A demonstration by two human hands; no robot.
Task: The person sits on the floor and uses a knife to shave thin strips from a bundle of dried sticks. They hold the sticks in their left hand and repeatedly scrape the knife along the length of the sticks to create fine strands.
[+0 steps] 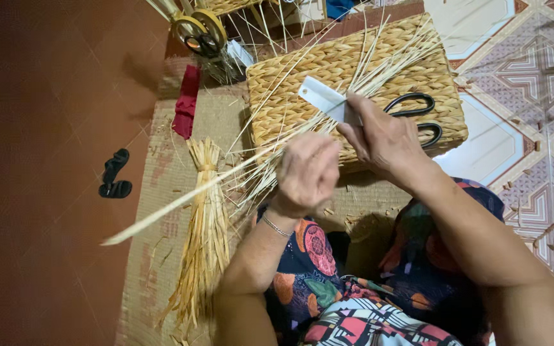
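Left hand (307, 170) gripping straw strip (181, 202)

A woven floor mat (161, 256) covers the middle ground, with dark reddish-brown floor (40, 160) to its left and patterned geometric tiles (533, 115) in pink, white and blue at right.

woven basket (302, 70) and straw bundle (205, 237) ahead, bare floor (46, 128) left

We see a pale golden woven basket (354, 70), black-handled scissors (418, 112) on it, and a white blade (325, 99). The straw bundle (206, 237) is yellow-tan, the cloth strip (187, 102) red, and the floor tiles (533, 77) geometric pink and white.
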